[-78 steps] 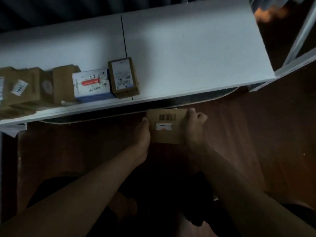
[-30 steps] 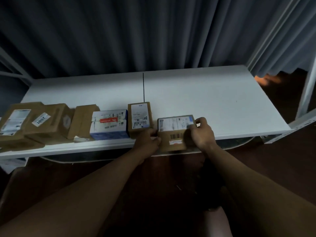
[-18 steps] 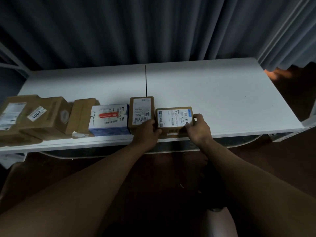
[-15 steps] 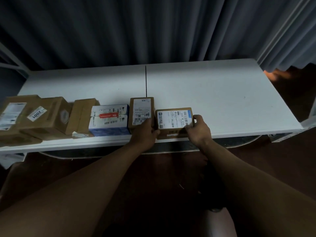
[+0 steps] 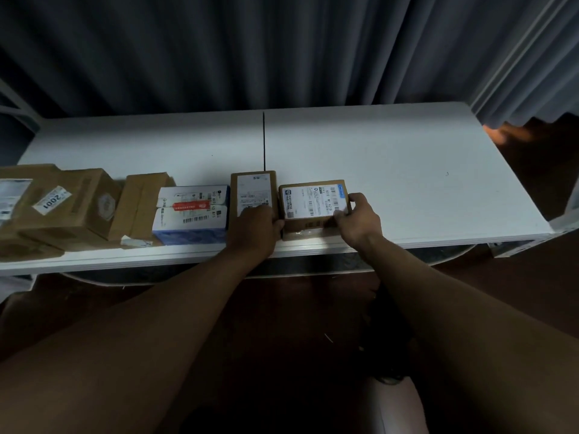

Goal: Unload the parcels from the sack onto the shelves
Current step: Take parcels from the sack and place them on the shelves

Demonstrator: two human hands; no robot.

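On the white shelf point(image 5: 391, 170), the only writing that reads clearly is "2001" on a slanted white sticker on the big brown box point(image 5: 67, 208) at the far left; the white-and-blue box point(image 5: 191, 214) carries a red strip, barcodes and a digit string too small to trust, and the tall brown box point(image 5: 253, 191) has a white label with fine print that cannot be read. The newest brown parcel point(image 5: 313, 206) lies flat near the shelf's front edge, just beside the tall brown box at its 3 o'clock, its white shipping label facing up with a blue corner tab, barcodes and small characters too blurred to make out. The right hand point(image 5: 357, 220) holds this parcel at its right end, thumb on the front face and fingers curled over the top corner, so that grip is narrow and closed on the parcel. The left hand point(image 5: 253, 230) rests over the near end of the tall brown box, with its fingertips touching the parcel's left front corner; whether that grip actually clasps anything cannot be told. Six parcels can be counted in the row, including a plain brown box point(image 5: 142, 205) standing tilted at 9 o'clock from the white-and-blue one and a flat labelled box point(image 5: 14, 195) cut off by the left edge. Grey pleated curtains point(image 5: 282, 51) hang behind, at 12 o'clock.
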